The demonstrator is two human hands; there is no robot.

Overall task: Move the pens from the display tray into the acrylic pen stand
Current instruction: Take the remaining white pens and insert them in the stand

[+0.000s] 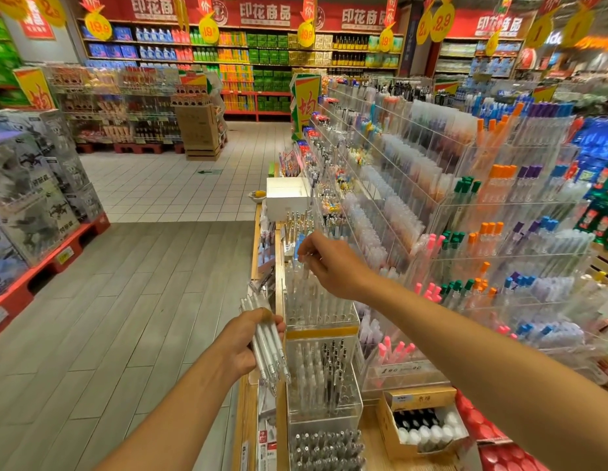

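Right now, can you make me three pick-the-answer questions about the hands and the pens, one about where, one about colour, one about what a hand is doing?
1. Where is the right hand?
A. above the clear acrylic pen stand
B. on the floor
C. inside the yellow cardboard box

2. What colour is the bundle of slim pens in the left hand?
A. red
B. clear white
C. green

3. What is the left hand doing?
A. lying flat and open
B. pointing
C. gripping the bundle

Answers: 1 A, it hovers over the upright pens standing there. 2 B, the barrels look see-through white. 3 C, its fingers curl round the pens.
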